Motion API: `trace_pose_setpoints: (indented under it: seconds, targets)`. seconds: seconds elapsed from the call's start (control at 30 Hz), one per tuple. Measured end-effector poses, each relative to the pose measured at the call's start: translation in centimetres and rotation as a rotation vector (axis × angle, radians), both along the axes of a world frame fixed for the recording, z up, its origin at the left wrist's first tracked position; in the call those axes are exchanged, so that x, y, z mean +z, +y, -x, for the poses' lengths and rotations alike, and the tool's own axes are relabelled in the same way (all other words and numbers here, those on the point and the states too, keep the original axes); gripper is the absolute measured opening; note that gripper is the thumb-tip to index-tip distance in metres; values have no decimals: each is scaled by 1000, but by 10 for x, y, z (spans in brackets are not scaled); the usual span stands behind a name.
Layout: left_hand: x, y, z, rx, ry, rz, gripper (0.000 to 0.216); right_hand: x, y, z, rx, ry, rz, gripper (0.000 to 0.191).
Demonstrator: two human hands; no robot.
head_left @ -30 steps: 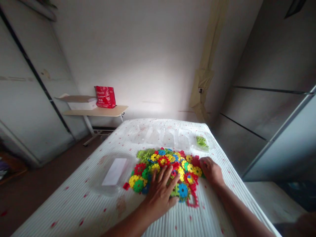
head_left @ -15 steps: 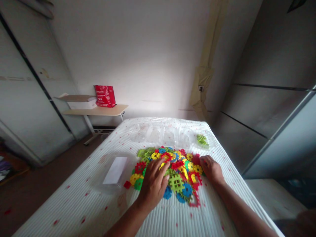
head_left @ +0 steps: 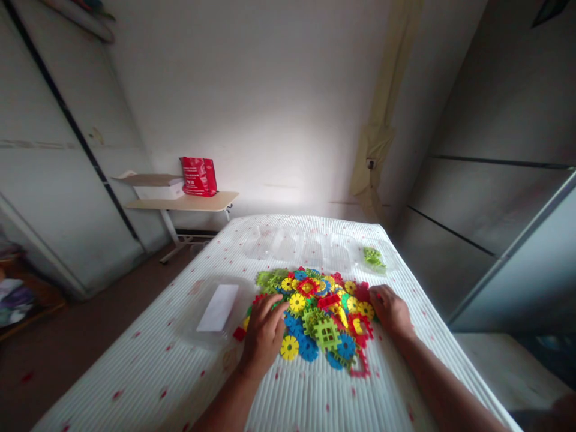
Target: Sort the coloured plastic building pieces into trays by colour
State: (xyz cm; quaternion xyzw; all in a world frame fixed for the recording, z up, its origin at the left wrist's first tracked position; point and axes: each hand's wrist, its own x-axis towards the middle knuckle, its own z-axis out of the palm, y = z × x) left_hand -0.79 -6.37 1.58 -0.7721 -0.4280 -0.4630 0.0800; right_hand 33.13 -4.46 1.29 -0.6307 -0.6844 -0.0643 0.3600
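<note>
A heap of plastic building pieces [head_left: 327,333] in red, yellow, blue and green lies on the bed cover, with notched discs and square frames among them. My left hand [head_left: 264,329] is over the heap's left side, fingers apart and bent, with no piece visible in its grasp. Just right of it are a yellow notched disc [head_left: 297,302] and another yellow disc [head_left: 289,347]. At the right edge of the heap is my right hand [head_left: 392,311], its fingers curled beside a red piece [head_left: 362,291]. Its fingertips are partly hidden, and I cannot make out what they hold.
A clear divided tray [head_left: 310,255] spans the far side, with light-green pieces [head_left: 373,258] in its right compartment. Left of the heap, a clear plastic container [head_left: 189,330] has a white card [head_left: 219,308] on it. Beyond stands a small table [head_left: 198,203] with a red bag [head_left: 198,177].
My left hand has drawn back left from the heap's middle, uncovering yellow and blue discs. A yellow disc now shows at the near edge. My right hand stays at the right edge.
</note>
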Motion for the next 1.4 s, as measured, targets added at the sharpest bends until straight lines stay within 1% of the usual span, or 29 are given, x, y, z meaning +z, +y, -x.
trace_pose_setpoints:
  seconds: [0.33,0.53,0.8,0.93,1.03,1.1,1.17,1.23,1.3,1.37,1.4]
  targets:
    - [-6,9,4,32,-26,41,28,-5,3,-2,12,9,0,30]
    - [-8,11,5,36,-5,74,26,-3,3,0,18,1,-4,31]
    - [-2,7,1,77,50,39,25,-2,3,0,1,-15,-21,33]
    - [1,6,0,74,50,36,26,0,1,-1,6,29,-19,34]
    - [1,6,1,77,41,40,26,11,-6,3,61,91,-4,35]
    - [0,6,2,74,36,40,26,25,-13,11,127,115,29,37]
    - [-1,6,2,67,36,42,26,43,-23,25,219,100,77,38]
    - [-1,6,2,66,41,46,26,62,-33,43,327,32,117,35]
    - [-2,5,2,70,43,49,26,78,-42,63,436,-87,161,33]
    - [-1,4,1,75,44,48,27,88,-48,82,519,-212,227,32]
    - [-1,4,1,76,46,46,27,89,-49,89,539,-268,268,34]
